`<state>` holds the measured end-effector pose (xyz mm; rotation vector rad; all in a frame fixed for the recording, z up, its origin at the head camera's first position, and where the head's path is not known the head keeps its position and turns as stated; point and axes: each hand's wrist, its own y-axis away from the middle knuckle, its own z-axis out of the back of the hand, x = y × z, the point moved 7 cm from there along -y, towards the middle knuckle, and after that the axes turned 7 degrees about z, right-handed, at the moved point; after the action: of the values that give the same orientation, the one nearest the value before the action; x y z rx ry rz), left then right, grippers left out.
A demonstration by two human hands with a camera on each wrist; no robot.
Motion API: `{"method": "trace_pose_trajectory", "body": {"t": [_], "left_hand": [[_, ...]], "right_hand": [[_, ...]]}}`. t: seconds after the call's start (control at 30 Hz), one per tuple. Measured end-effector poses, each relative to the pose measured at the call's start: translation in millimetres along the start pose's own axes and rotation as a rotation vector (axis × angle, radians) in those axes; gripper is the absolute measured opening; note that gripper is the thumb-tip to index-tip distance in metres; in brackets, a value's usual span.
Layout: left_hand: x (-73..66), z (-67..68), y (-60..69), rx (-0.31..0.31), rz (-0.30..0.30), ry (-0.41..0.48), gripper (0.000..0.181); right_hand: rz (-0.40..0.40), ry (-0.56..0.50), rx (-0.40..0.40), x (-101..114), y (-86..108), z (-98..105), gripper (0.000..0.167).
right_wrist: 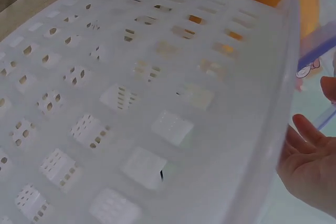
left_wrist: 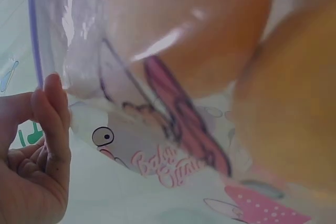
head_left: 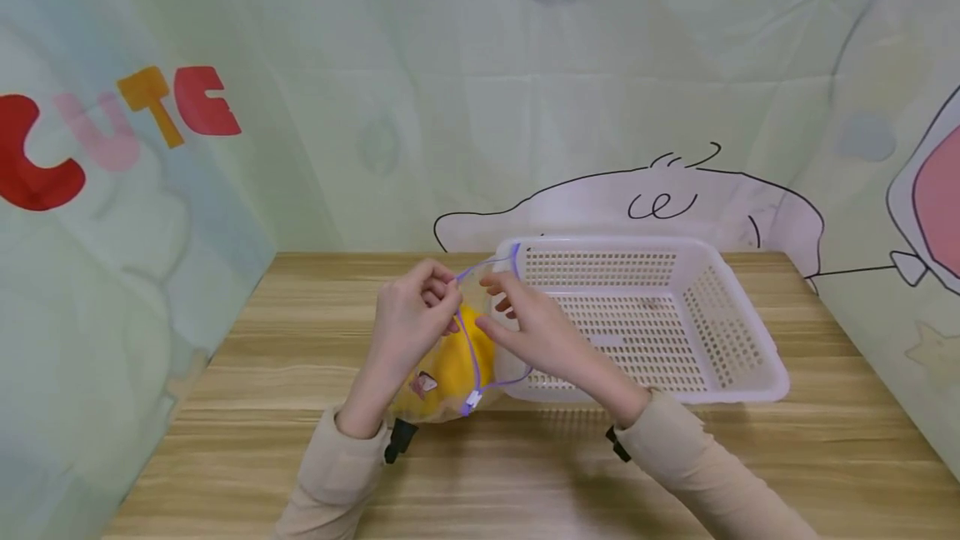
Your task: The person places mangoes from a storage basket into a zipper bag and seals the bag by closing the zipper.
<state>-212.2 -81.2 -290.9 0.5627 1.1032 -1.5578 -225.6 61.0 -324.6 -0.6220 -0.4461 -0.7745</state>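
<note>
Two forearms in beige sleeves [head_left: 333, 469] reached in from the bottom edge, angled toward each other, a small black device [head_left: 401, 440] showing below the left wrist. The left hand [head_left: 411, 311] was bent inward, thumb and fingertips pinching the purple edging [head_left: 472, 350] of a clear plastic bag [head_left: 422, 412]. The right hand [head_left: 536, 323] reached across the basket's left end, fingers loosely curved and thumb held apart from them, near the far side of the bag's mouth; whether it touched the plastic cannot be told.

The bag sat left of centre on the wood-grain surface [head_left: 247, 373], its mouth gaping toward the basket. It was see-through and glossy, with cartoon prints, a white slider [head_left: 473, 398] at the near end, and rounded yellow-orange objects [head_left: 453, 361] inside.

Just right stood a white perforated basket [head_left: 750, 395]. Behind hung a pale green backdrop [head_left: 450, 65] with cartoon drawings.
</note>
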Motion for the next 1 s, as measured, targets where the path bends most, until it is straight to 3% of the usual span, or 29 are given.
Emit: {"method": "trace_pose_trajectory", "body": {"t": [0.17,0.37,0.67,0.83,1.0], "left_hand": [[-1.4,0.2,1.0,0.006,-0.004,0.005,0.005],[-1.2,0.5,1.9,0.01,0.007,0.012,0.006],[-2.0,1.2,3.1,0.01,0.005,-0.005,0.008],[-2.0,2.0,4.0,0.008,0.003,-0.022,0.007],[-4.0,2.4,4.9,0.004,-0.021,-0.037,0.005]], "right_hand": [[0.055,0.027,-0.017,0.8,0.9,5.0,0.03],[0.139,0.09,-0.096,0.3,0.9,20.9,0.015],[0.314,0.279,-0.105,4.5,-9.2,43.9,0.021],[0.34,0.395,-0.104,6.0,-15.2,52.6,0.031],[0.341,0.531,-0.049,2.8,-22.1,54.9,0.037]]}}
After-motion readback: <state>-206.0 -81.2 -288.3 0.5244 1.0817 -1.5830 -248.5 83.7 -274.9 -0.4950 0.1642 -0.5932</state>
